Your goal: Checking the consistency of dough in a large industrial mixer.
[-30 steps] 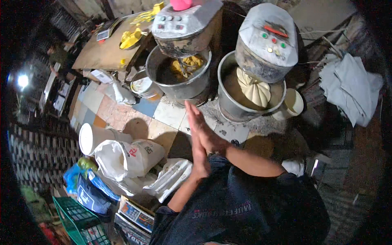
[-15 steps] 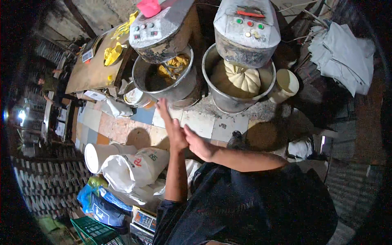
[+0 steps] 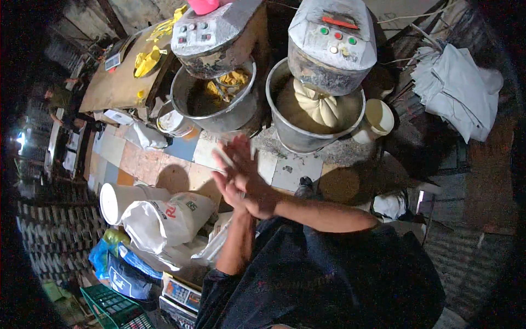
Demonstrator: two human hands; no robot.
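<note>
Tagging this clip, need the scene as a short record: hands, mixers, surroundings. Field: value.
left hand: touching the right hand, motion-blurred
right hand: bare, overlapping the left; no held item visible
left mixer: grey head, metal bowl with yellow-orange lumps
right mixer: grey head, metal bowl with pale dough
beside right bowl: cream bucket
floor, left: white sack, white bucket
table: brown top, yellow pieces
</note>
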